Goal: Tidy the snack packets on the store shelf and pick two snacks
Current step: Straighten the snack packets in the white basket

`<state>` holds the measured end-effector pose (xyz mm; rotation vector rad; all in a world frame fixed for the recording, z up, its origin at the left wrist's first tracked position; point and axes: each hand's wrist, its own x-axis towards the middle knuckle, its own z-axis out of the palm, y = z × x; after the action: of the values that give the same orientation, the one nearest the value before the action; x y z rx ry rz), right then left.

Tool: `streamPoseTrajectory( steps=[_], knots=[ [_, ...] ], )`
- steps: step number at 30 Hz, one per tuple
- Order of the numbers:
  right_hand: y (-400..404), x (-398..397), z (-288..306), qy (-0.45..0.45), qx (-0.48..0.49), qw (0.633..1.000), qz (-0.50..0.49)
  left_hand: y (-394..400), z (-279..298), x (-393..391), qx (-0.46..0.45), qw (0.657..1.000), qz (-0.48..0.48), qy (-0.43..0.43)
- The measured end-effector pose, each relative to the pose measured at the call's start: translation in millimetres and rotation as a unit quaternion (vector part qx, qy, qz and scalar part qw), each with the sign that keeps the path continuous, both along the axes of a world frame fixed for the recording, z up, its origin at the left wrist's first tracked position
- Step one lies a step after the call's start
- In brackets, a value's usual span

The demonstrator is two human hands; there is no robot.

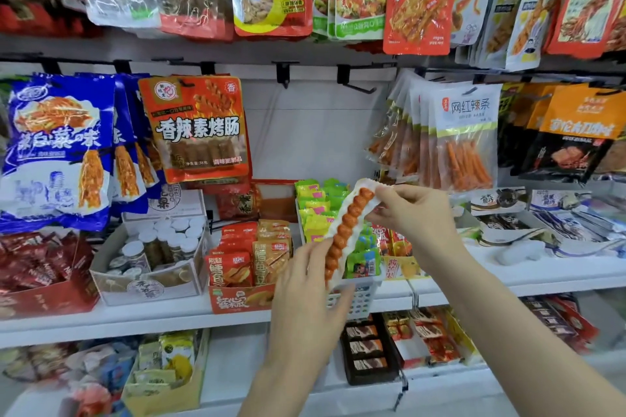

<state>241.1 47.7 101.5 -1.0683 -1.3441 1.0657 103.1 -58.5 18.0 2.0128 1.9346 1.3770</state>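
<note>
A long white snack packet with an orange twisted sausage (349,227) is held slanted in front of the middle shelf. My left hand (310,294) grips its lower end. My right hand (413,217) pinches its upper end. Right behind the packet stands a white basket (362,298) of green and yellow small packets (316,210). An orange box of fish-tofu packets (247,264) sits to the left of the basket. Above hang an orange grilled-sausage packet (196,129), blue packets (57,145) and white spicy-strip packets (457,139).
Two empty black hooks (355,85) jut from the white back panel above the basket. A box of small jars (159,247) and a red box (40,278) stand at the left. Loose flat packets (559,217) lie on the shelf at the right. Lower shelves hold more boxed snacks.
</note>
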Motion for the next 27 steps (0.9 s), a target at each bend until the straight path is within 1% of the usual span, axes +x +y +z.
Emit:
streamPoseTrajectory(
  steps=[1,3,4,5,6,7,8,9,11,12,14,16,18,20,24,25,27],
  knots=[
    [-1,-2,2,0.008,-0.005,1.0,0.009,3,4,1,0.002,1.0,0.012,-0.01],
    [-2,-4,11,0.046,-0.013,0.998,0.031,7,10,-1,0.006,0.998,0.024,-0.056],
    [-3,-3,16,0.042,-0.007,0.998,0.036,9,12,-5,0.001,0.995,0.013,-0.097],
    [-2,-1,21,0.003,0.008,0.999,0.035,10,14,-9,-0.013,0.988,-0.013,-0.154],
    [-1,3,24,-0.057,0.032,0.998,0.026,10,16,-13,-0.038,0.972,-0.051,-0.227],
    [1,8,28,-0.114,0.055,0.992,0.022,10,18,-17,-0.067,0.946,-0.097,-0.302],
    [1,12,31,-0.151,0.067,0.986,0.036,9,19,-20,-0.097,0.914,-0.144,-0.367],
    [2,16,32,-0.157,0.068,0.983,0.071,8,20,-23,-0.123,0.882,-0.186,-0.416],
    [2,18,33,-0.108,0.025,0.982,0.151,7,20,-26,-0.155,0.829,-0.242,-0.48],
    [3,17,32,-0.081,0.001,0.98,0.18,7,20,-28,-0.162,0.812,-0.257,-0.499],
    [7,13,32,-0.064,-0.019,0.973,0.219,8,19,-30,-0.167,0.798,-0.271,-0.511],
    [12,10,34,-0.079,-0.025,0.965,0.248,11,17,-34,-0.178,0.805,-0.275,-0.496],
    [17,10,39,-0.072,-0.034,0.959,0.273,14,15,-37,-0.188,0.814,-0.274,-0.477],
    [21,15,46,-0.092,-0.021,0.952,0.291,18,13,-41,-0.184,0.826,-0.264,-0.464],
    [19,21,58,-0.226,0.082,0.924,0.298,33,8,-46,-0.16,0.887,-0.21,-0.38],
    [18,21,61,-0.265,0.114,0.913,0.287,38,8,-47,-0.155,0.898,-0.194,-0.363],
    [19,20,61,-0.343,0.196,0.888,0.235,47,9,-48,-0.153,0.926,-0.154,-0.31]
  ],
)
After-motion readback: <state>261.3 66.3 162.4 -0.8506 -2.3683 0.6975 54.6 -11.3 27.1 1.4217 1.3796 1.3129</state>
